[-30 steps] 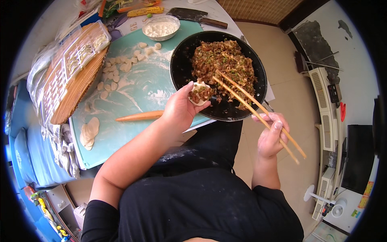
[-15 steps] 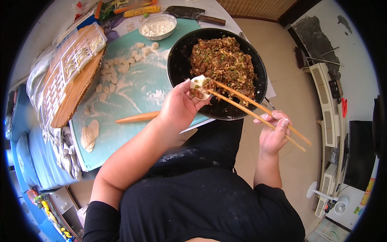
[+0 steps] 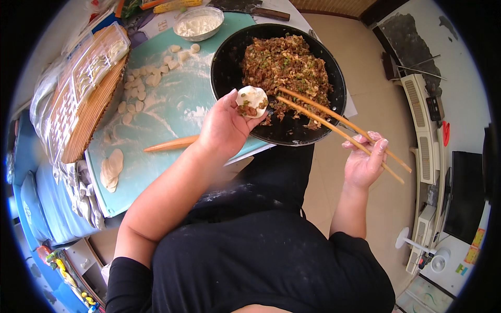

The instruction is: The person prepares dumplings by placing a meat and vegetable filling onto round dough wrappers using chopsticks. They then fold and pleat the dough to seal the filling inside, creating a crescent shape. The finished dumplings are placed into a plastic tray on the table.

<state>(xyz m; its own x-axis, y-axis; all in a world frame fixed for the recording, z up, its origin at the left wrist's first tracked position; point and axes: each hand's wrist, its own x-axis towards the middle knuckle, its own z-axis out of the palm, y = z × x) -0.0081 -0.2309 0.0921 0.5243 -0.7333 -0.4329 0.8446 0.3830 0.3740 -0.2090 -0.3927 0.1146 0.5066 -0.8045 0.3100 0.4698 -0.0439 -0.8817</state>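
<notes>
My left hand [image 3: 225, 124] holds a round dumpling wrapper [image 3: 252, 97] in its fingers, with a little minced filling lying on it. In my right hand [image 3: 364, 163] is a pair of wooden chopsticks [image 3: 339, 121], floury fingertips closed round them. Their tips are over the wide black pan [image 3: 222, 68], at the edge of the mound of minced filling [image 3: 284, 70], just right of the wrapper. A rolling pin [image 3: 169, 144] lies on the floury green board [image 3: 172, 117], partly behind my left forearm. A stack of rolled wrappers [image 3: 111, 171] rests near the board's left corner.
Small dough pieces [image 3: 151, 77] lie scattered over the board. Behind them stands a bowl of flour [image 3: 197, 26], with a cleaver [image 3: 269, 13] beyond. At left, a woven tray [image 3: 99, 112] bears a plastic container [image 3: 99, 68] of dumplings. Tiled floor lies to the right.
The chopstick tips have drawn away from the wrapper to the right, and my right hand moved right and slightly up. My left hand with the wrapper shifted slightly left and up.
</notes>
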